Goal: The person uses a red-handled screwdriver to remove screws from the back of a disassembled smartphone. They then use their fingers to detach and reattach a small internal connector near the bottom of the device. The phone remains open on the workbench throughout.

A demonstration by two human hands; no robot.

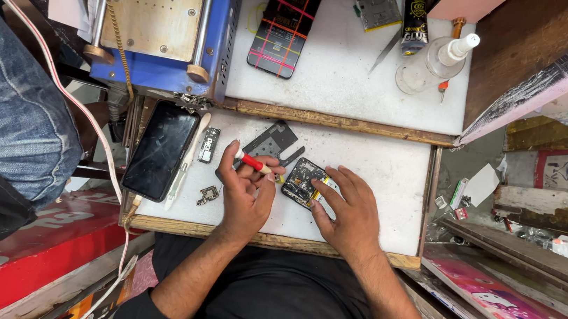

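My left hand (245, 194) is shut on a small screwdriver with a red and white handle (253, 163), its tip pointing right toward an opened black phone body (301, 181) with exposed circuitry. My right hand (350, 212) rests on the right side of that phone body, fingers pressing it down onto the white work board (381, 170). A dark metal cover plate (268, 140) lies just beyond my left hand.
On the board's left lie a black phone (160, 150), a white pry tool (185, 163) and small loose parts (209, 145). The upper shelf holds a blue machine (165, 20), a taped phone (286, 22), a battery (376, 4), a glue tube (416, 19) and a clear bottle (435, 59). A person in jeans (2, 102) stands at left.
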